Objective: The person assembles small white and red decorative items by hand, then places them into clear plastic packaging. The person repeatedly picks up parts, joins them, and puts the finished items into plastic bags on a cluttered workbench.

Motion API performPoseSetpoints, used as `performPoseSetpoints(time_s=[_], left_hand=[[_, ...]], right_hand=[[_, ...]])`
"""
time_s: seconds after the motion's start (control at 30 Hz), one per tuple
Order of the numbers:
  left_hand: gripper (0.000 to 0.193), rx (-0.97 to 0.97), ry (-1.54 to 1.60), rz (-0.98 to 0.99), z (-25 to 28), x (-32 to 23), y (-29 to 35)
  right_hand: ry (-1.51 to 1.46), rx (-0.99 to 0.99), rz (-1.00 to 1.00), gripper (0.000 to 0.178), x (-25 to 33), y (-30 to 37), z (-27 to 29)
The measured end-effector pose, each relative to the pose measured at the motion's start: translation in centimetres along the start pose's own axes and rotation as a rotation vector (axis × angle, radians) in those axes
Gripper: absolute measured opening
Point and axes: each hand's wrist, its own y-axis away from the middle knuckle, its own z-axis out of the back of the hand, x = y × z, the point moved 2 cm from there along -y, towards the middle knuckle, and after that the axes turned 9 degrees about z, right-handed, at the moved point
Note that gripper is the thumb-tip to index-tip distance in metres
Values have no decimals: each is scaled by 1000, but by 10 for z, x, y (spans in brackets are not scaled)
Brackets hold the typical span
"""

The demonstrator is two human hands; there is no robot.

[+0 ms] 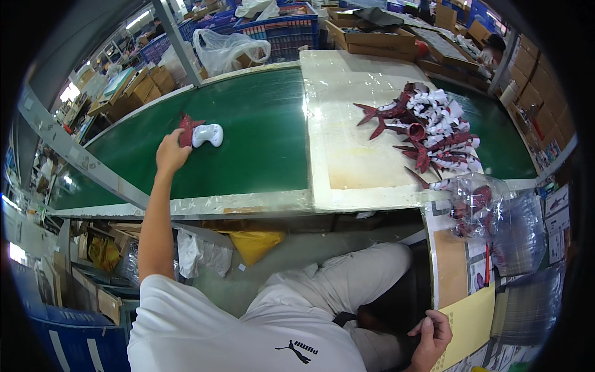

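Out at arm's length over the green belt [260, 155], my left hand [172, 152] is closed on a dark red fish-shaped toy [186, 131] with fins. Right beside the toy lies a white remote control [208, 134], shaped like a game controller; whether the two touch I cannot tell. My right hand [432, 338] rests low at the right with loosely bent fingers and nothing visible in them. It is next to a yellow padded envelope [470, 325]. On the pale board to the right is a heap of red and white fish-shaped toys [427, 127], tails pointing left.
The pale board [353, 155] covers part of the belt. A clear plastic bag [474, 204] with red pieces sits at its right corner, near stacked clear plastic sheets [527, 304] and a red pen [487, 263]. A slanted metal post [80, 152] stands at the left. Cartons [372, 42] and blue crates [279, 28] line the back.
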Motion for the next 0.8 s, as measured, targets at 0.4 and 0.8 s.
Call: performPoseSetpoints(time_s=[0.4, 0.8], left_hand=[[83, 232, 30, -206, -99, -41, -113], [60, 153, 417, -248, -123, -93, -98]], right_hand=[[42, -297, -92, 16, -9, 4, -27], [-68, -289, -82, 15, 8, 20, -35]])
